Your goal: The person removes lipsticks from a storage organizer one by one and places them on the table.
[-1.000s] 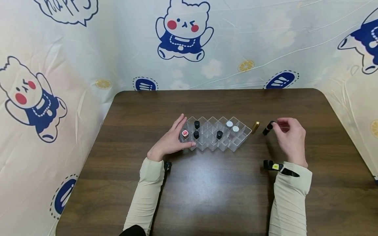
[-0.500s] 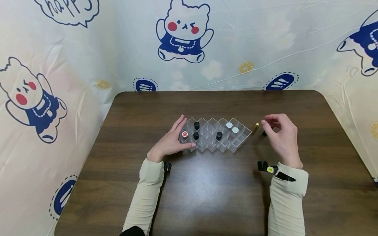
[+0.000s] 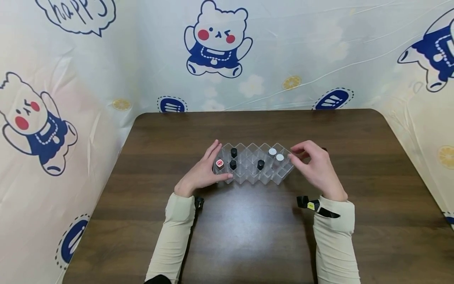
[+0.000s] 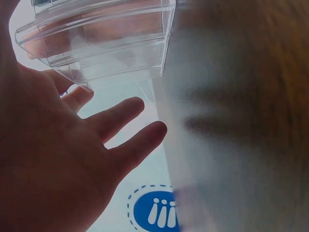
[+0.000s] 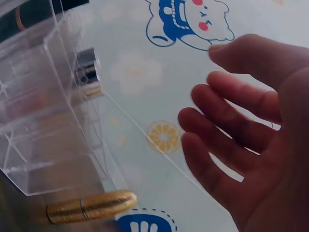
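Note:
A clear plastic lipstick organizer [image 3: 249, 173] with diamond-shaped cells stands on the table. My left hand [image 3: 200, 173] rests against its left end, thumb along the front and straight fingers at the back. In it stand a red-topped lipstick [image 3: 220, 164], several black-capped tubes [image 3: 260, 165] and two white-capped tubes [image 3: 280, 157]. My right hand [image 3: 313, 165] hovers by the organizer's right end, fingers loosely bent with nothing between them. Beneath it a gold lipstick tube [image 5: 91, 207] lies beside the organizer; the head view hides it. A dark tip [image 3: 324, 149] peeks out behind the right hand.
The brown wooden table [image 3: 248, 232] reaches to a printed cloth backdrop [image 3: 269, 47] with cartoon bears at the back and sides. A black wrist camera [image 3: 306, 203] sticks out from the right cuff.
My right hand let go of the black tube lying at the right and moved left, over the gold tube toward the organizer. My left hand stays at the organizer's left end.

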Demonstrator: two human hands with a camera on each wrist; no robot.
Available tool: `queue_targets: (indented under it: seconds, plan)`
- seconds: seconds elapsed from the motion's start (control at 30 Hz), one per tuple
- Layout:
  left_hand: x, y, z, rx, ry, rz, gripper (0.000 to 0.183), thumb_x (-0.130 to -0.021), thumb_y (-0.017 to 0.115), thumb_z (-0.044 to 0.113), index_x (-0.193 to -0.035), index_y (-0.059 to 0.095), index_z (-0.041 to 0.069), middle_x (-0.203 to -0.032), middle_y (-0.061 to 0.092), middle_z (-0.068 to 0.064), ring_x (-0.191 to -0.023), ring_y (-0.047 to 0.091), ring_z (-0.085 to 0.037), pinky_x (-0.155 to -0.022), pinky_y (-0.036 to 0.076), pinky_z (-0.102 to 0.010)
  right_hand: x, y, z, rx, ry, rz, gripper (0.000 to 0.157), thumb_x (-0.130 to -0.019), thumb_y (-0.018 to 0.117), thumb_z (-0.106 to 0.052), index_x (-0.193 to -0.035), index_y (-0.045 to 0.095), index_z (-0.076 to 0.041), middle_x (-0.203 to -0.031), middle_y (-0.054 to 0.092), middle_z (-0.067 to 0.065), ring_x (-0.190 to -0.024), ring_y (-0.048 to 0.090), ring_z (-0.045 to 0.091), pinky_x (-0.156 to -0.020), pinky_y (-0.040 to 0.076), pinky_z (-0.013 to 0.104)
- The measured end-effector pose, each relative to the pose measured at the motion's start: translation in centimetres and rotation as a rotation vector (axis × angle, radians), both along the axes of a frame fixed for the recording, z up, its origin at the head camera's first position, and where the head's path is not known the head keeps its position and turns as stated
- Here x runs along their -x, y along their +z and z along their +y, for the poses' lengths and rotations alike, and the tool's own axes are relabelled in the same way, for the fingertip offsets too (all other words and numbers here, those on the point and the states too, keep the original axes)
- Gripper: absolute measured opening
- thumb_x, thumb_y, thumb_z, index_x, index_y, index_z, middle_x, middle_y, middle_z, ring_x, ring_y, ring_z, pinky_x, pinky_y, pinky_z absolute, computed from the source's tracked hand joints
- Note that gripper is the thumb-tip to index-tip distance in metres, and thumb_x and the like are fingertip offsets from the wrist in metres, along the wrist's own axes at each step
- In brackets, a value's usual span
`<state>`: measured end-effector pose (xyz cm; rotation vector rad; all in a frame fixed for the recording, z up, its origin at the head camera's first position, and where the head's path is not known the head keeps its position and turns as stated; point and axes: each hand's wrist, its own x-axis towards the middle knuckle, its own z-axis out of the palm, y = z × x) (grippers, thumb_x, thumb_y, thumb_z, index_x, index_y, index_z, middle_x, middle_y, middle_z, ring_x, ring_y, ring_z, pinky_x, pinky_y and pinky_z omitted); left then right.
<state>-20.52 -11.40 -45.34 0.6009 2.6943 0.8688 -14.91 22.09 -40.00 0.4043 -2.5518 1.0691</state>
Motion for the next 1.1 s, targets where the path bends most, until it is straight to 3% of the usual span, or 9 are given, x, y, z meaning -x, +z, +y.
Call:
queue_targets:
  seconds: [0.2, 0.5, 0.73, 0.93, 1.1]
  plan:
    - [0.0, -0.1, 0.0, -0.005, -0.002, 0.01, 0.102, -0.065, 0.057, 0.072, -0.141, -0.003, 0.04, -0.149, -0.01, 0.017, -0.133, 0.027, -0.018, -0.098, 0.037, -0.044, 0.5, -0.6, -0.8, -0.073, 0.058, -0.103, 0.023, -0.082, 0.065, -0.016, -0.101, 0.061, -0.005, -0.095, 0.059, 0.007, -0.079, 0.053, 0.018, -0.067, 0.047, 0.038]
    - [0.0, -0.1, 0.0, -0.015, -0.002, -0.004, 0.102, -0.064, 0.058, 0.072, -0.14, -0.003, 0.041, -0.15, -0.009, 0.016, -0.133, 0.027, -0.019, -0.097, 0.038, -0.044, 1.1, -1.7, -1.4, -0.117, 0.054, -0.189, 0.024, -0.083, 0.063, -0.018, -0.102, 0.061, -0.004, -0.1, 0.057, 0.009, -0.089, 0.05, 0.026, -0.069, 0.042, 0.034]
    - [0.1, 0.0, 0.0, -0.008, -0.006, 0.013, 0.102, -0.065, 0.057, 0.072, -0.141, -0.003, 0.04, -0.145, -0.014, 0.026, -0.134, 0.024, -0.016, -0.099, 0.036, -0.042, 1.1, -1.8, -1.6, -0.156, 0.018, -0.175, 0.026, -0.082, 0.064, -0.02, -0.101, 0.062, -0.004, -0.101, 0.057, 0.01, -0.09, 0.048, 0.025, -0.072, 0.039, 0.035]
    - [-0.1, 0.1, 0.0, -0.013, -0.005, 0.011, 0.102, -0.065, 0.058, 0.072, -0.141, -0.002, 0.039, -0.145, -0.014, 0.025, -0.133, 0.026, -0.017, -0.098, 0.037, -0.043, 1.3, -2.3, -1.7, -0.167, 0.006, -0.196, 0.026, -0.081, 0.064, -0.019, -0.102, 0.061, -0.003, -0.101, 0.055, 0.01, -0.09, 0.045, 0.025, -0.074, 0.038, 0.035]
    - [-0.1, 0.0, 0.0, -0.011, -0.004, 0.012, 0.103, -0.064, 0.058, 0.072, -0.141, -0.002, 0.039, -0.145, -0.013, 0.025, -0.133, 0.026, -0.017, -0.099, 0.037, -0.043, 1.4, -2.7, -2.0, -0.177, -0.004, -0.19, 0.026, -0.081, 0.065, -0.019, -0.101, 0.062, -0.003, -0.101, 0.055, 0.01, -0.091, 0.045, 0.023, -0.084, 0.035, 0.039]
